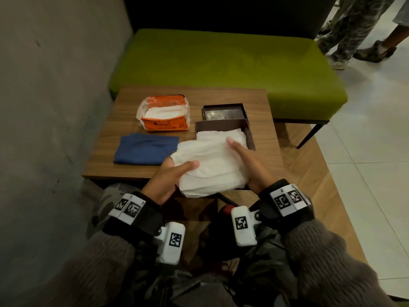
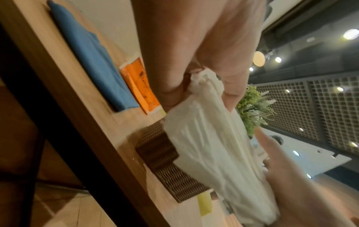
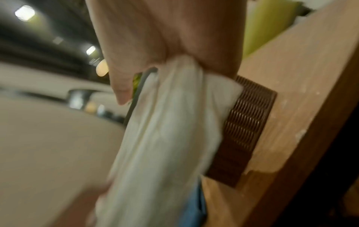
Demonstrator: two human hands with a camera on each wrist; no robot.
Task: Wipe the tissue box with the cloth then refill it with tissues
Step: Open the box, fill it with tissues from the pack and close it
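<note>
Both hands hold a thick stack of white tissues (image 1: 210, 167) over the front of the small wooden table (image 1: 106, 138). My left hand (image 1: 174, 173) grips its near left corner, thumb on top. My right hand (image 1: 243, 158) grips the right edge, with fingers laid along the top. The stack's far end reaches into the open brown tissue box (image 1: 249, 131); its near end overhangs the table's front edge. In the left wrist view, the left hand (image 2: 194, 61) pinches the stack (image 2: 213, 153) above the woven box wall (image 2: 165, 161). The folded blue cloth (image 1: 146, 149) lies to the left.
An opened orange tissue pack (image 1: 163, 116) sits at the back left of the table. The box lid (image 1: 223, 113) lies upside down behind the box. A green bench (image 1: 221, 63) stands beyond, a grey wall (image 1: 55, 85) runs along the left, and a person's legs (image 1: 354, 29) show at the top right.
</note>
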